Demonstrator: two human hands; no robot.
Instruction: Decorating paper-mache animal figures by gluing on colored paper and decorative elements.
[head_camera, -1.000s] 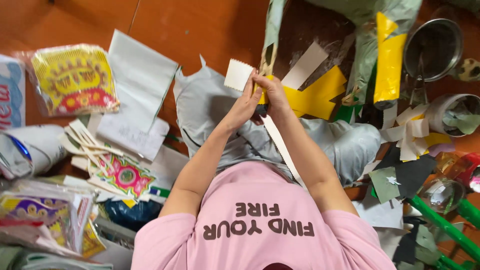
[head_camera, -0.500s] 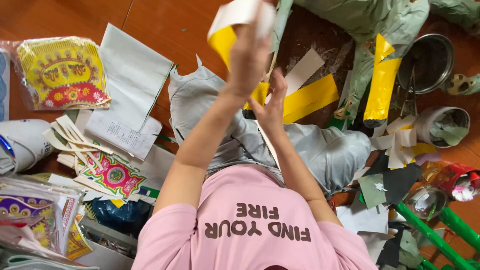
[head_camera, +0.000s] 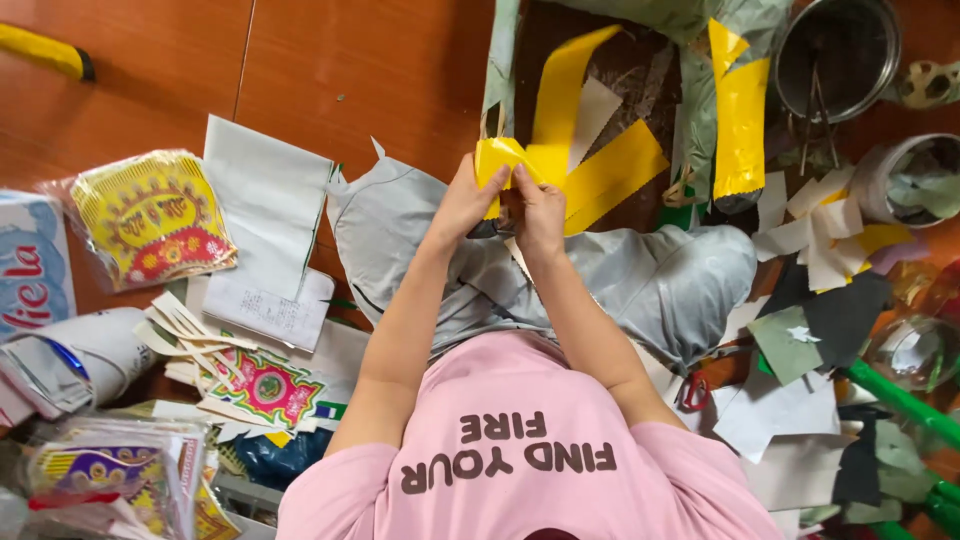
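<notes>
Both hands meet over the lap: the left hand (head_camera: 462, 203) and the right hand (head_camera: 540, 207) are closed in a pinch on the near end of a yellow paper strip (head_camera: 545, 140), thumbs on top and fingertips (head_camera: 522, 175) pressing its folded end from either side. The strip runs up and away from the fingers, bending in a loose arc, so it looks thin, very light and floppy, with a glossy face that may slip under dry fingers; it would crease or tear easily, and a hold near the fold, with both hands close together, seems the surest way to control it. Just beyond lie more yellow strips (head_camera: 615, 172) on a dark mat (head_camera: 640, 70), touching or overlapping the held one. A metal bowl (head_camera: 838, 60) sits to the upper right, paper scraps (head_camera: 815, 225) beside it. Printed paper packets (head_camera: 150, 215) and white sheets (head_camera: 268, 200) lie well apart on the orange floor (head_camera: 350, 70) to the left.
</notes>
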